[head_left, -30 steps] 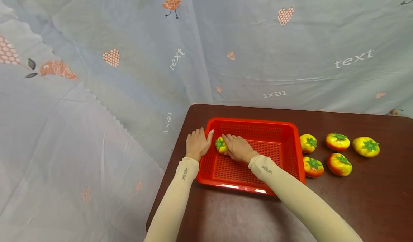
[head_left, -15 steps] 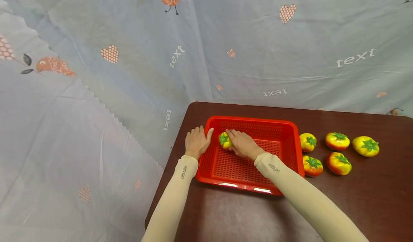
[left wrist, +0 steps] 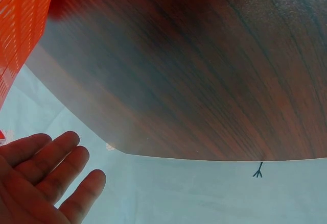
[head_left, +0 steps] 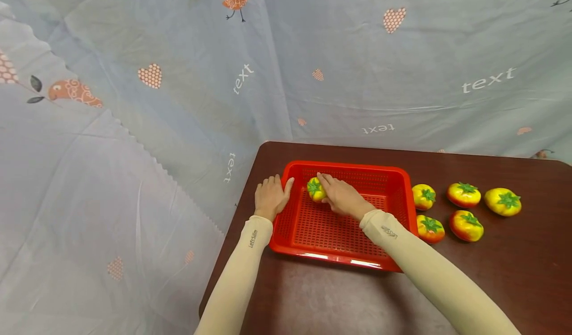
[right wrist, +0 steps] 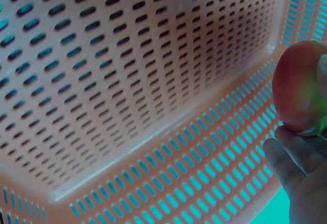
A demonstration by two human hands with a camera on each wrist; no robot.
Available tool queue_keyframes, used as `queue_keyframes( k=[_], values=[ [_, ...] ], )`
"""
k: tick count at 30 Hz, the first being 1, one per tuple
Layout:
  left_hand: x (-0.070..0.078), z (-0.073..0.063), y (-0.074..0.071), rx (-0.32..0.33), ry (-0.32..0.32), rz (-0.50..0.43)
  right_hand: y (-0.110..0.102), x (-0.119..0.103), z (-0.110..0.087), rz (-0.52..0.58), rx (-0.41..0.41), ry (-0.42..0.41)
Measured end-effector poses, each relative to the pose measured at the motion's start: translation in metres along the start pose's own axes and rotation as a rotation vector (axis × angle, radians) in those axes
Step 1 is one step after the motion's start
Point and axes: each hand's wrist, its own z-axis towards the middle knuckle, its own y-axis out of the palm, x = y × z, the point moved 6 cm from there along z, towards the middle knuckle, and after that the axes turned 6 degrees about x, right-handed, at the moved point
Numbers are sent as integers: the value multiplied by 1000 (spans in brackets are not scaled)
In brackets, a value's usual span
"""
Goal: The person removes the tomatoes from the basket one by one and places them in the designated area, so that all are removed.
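In the head view, my right hand (head_left: 343,196) holds a toy tomato (head_left: 315,190), yellow and red with a green leafy top, over the left part of a red plastic basket (head_left: 335,259). The right wrist view has the toy tomato (right wrist: 296,87) between the fingers (right wrist: 287,165) and a thumb tip at the right edge, with the slotted floor and wall behind. My left hand (head_left: 270,196) lies at the basket's left rim, fingers straight and thumb spread inward. Its straight fingers (left wrist: 71,178) show in the left wrist view, with nothing held.
Several more toy tomatoes (head_left: 466,226) rest on the dark brown table (head_left: 527,265) right of the basket, two of them close against its wall. A printed cloth (head_left: 339,101) hangs behind the table and down its left side.
My right hand has carried the toy tomato a little to the right and away from me, off the basket's left wall. The left hand stays at the rim.
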Motion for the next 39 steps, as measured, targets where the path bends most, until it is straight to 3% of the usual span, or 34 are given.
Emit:
queue_keyframes(
  k=[39],
  values=[
    [-1, 0, 1, -14, 0, 6, -64, 57, -57, 88, 130, 82]
  ],
)
